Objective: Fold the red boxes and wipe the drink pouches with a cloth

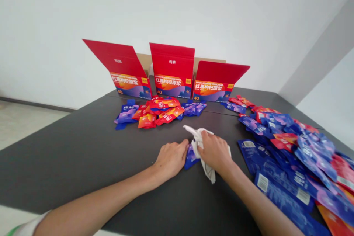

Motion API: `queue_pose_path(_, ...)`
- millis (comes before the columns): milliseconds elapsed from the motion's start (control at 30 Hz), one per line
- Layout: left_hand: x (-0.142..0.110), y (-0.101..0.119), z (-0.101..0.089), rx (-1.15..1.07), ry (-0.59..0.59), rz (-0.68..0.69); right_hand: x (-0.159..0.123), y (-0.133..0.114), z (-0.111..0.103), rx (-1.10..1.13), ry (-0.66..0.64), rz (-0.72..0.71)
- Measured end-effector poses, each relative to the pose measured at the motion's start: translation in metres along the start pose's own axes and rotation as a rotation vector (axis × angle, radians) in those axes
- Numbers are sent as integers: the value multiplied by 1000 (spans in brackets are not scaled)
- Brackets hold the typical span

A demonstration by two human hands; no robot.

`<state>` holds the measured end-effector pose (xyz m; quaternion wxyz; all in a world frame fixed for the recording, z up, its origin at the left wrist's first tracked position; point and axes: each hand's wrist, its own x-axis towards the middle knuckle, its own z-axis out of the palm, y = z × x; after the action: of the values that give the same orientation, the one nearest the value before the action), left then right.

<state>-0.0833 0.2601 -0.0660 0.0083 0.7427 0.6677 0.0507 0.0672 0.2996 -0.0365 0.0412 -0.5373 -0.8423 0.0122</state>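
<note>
A blue and purple pouch (191, 158) lies on the dark tabletop between my hands. My left hand (172, 158) grips its left edge with the fingers closed. In my right hand (215, 149) a crumpled white cloth (208, 171) is bunched and pressed against the pouch, covering its right part. One corner of the cloth sticks up to the left, and another hangs toward me. Just beyond my hands sits a small heap of red pouches (167, 114), with blue pouches (127, 113) at its left side.
Three red and blue cartons stand in a row at the back with raised flaps: a left carton (132, 88), a middle carton (173, 87) and a right carton (211, 90). A large pile of blue and red pouches (293, 169) covers the right side of the table (91, 147).
</note>
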Motion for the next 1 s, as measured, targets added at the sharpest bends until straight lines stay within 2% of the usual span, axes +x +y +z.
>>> queue_pose_path(67,0,-1,1,18,-4,18,-2,-3,0,31,-9,-103)
queue_pose_path(100,-1,-1,1,18,-1,29,-3,-3,0,35,-14,-108)
queue_pose_path(233,-1,1,0,1,37,28,1,3,0,-33,-32,88)
queue_pose_path(400,-3,3,-4,-2,9,34,-1,-2,1,-3,-14,-107)
queue_pose_path(533,-5,6,-10,-45,13,-2,0,-2,1,-68,-30,86)
queue_pose_path(567,-6,6,-11,-52,5,-13,0,-3,1,-73,-26,85)
queue_pose_path(700,-7,5,-12,-64,-25,11,-5,-9,3,-18,12,-111)
queue_pose_path(733,-7,5,-12,-62,-18,21,-5,-10,3,-18,14,-105)
queue_pose_path(867,-6,3,-11,-65,18,18,-5,-8,2,-62,1,73)
queue_pose_path(900,-5,2,-10,-64,13,18,-6,-9,2,-61,6,61)
queue_pose_path(1000,-4,0,-6,-58,-10,38,-13,-14,3,-24,14,-101)
